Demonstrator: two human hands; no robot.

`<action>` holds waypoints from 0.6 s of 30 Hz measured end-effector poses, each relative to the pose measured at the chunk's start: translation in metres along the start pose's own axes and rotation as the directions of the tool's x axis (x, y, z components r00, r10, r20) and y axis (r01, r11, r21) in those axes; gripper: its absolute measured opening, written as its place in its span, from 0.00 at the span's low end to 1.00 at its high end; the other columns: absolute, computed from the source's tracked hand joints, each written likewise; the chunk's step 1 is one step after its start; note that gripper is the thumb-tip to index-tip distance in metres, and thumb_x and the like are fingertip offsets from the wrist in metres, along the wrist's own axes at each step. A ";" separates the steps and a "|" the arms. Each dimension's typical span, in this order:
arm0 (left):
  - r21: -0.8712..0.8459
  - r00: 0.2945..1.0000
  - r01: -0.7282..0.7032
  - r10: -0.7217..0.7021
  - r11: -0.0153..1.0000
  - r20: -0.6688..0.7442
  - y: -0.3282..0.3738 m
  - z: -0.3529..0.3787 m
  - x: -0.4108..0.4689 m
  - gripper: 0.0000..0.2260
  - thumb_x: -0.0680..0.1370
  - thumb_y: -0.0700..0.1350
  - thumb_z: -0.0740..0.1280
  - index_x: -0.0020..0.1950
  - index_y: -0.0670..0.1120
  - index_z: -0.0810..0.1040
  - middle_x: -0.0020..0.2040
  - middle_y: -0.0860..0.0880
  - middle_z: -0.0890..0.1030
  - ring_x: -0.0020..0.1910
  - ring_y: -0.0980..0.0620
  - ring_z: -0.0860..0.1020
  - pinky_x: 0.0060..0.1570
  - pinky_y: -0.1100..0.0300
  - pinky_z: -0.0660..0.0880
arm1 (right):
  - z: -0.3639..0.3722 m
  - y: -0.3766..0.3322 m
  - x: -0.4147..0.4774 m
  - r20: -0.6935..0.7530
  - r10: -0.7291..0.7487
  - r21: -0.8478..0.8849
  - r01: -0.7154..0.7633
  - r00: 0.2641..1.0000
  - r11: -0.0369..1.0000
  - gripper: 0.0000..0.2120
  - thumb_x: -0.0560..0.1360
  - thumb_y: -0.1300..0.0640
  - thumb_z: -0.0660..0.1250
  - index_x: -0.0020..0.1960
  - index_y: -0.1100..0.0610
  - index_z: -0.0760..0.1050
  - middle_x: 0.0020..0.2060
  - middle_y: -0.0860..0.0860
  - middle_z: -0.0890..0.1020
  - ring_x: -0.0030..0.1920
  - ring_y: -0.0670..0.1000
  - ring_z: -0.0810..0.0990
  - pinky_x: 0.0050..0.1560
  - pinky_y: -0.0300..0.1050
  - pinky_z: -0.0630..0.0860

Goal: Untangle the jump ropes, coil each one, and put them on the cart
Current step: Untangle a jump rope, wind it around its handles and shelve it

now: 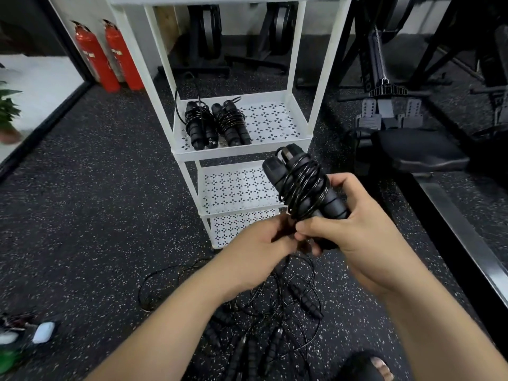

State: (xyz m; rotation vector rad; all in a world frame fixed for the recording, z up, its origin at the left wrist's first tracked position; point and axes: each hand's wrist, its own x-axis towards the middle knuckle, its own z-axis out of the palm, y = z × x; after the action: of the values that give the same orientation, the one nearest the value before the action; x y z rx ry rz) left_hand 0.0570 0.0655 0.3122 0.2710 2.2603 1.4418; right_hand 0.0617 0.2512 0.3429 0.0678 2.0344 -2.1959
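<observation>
My right hand [365, 237] grips a black jump rope [299, 185] by its two handles, with the thin cord wound around them in several loops. My left hand [258, 254] pinches the loose end of that cord just below the bundle. Both hands are in front of the white cart [298, 140]. Two coiled jump ropes [217, 123] lie side by side on the left of the cart's middle shelf. A tangle of black jump ropes [264, 312] lies on the floor under my forearms, partly hidden by them.
The cart has two lower perforated shelves [236, 188] with nothing on them. Two red fire extinguishers [107, 56] stand at the back left. A rowing machine [406, 138] sits to the right. Small items [41, 331] lie at the lower left. A sandalled foot [376, 365] shows at the bottom.
</observation>
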 end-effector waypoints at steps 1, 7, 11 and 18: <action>-0.001 1.000 0.012 -0.012 1.000 -0.014 0.000 -0.001 0.001 0.06 0.85 0.53 0.65 0.55 0.60 0.82 0.49 0.59 0.88 0.54 0.56 0.84 0.67 0.46 0.76 | -0.002 -0.001 0.000 -0.009 0.004 -0.022 -0.004 1.000 1.000 0.28 0.70 0.77 0.75 0.63 0.58 0.71 0.42 0.60 0.86 0.39 0.60 0.84 0.31 0.50 0.76; 0.230 1.000 -0.008 0.013 0.973 -0.020 0.000 -0.016 0.001 0.06 0.85 0.58 0.66 0.52 0.60 0.82 0.36 0.59 0.80 0.33 0.62 0.73 0.39 0.58 0.70 | -0.015 0.001 0.003 -0.090 0.038 -0.265 -0.061 0.995 0.962 0.30 0.68 0.71 0.80 0.60 0.48 0.73 0.45 0.59 0.87 0.39 0.59 0.83 0.36 0.53 0.80; 0.343 1.000 -0.026 0.020 0.939 0.021 0.003 -0.022 -0.002 0.09 0.84 0.59 0.68 0.46 0.59 0.81 0.31 0.58 0.77 0.28 0.59 0.71 0.34 0.58 0.69 | -0.013 0.005 0.006 -0.150 0.012 -0.515 -0.088 0.989 0.853 0.28 0.68 0.64 0.80 0.58 0.41 0.74 0.43 0.49 0.88 0.32 0.53 0.86 0.37 0.57 0.86; 0.284 0.989 -0.095 0.122 0.954 -0.079 0.010 -0.049 -0.011 0.05 0.79 0.57 0.75 0.45 0.59 0.85 0.32 0.59 0.79 0.28 0.61 0.71 0.34 0.62 0.68 | -0.010 0.002 0.004 -0.012 0.151 -0.776 -0.105 0.988 0.622 0.25 0.66 0.60 0.79 0.56 0.40 0.75 0.39 0.51 0.87 0.30 0.52 0.86 0.36 0.58 0.85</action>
State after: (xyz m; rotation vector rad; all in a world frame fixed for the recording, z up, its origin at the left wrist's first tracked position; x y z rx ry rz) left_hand 0.0432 0.0260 0.3415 0.4287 2.5657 1.2058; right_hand 0.0572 0.2612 0.3400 0.0492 2.6492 -1.0451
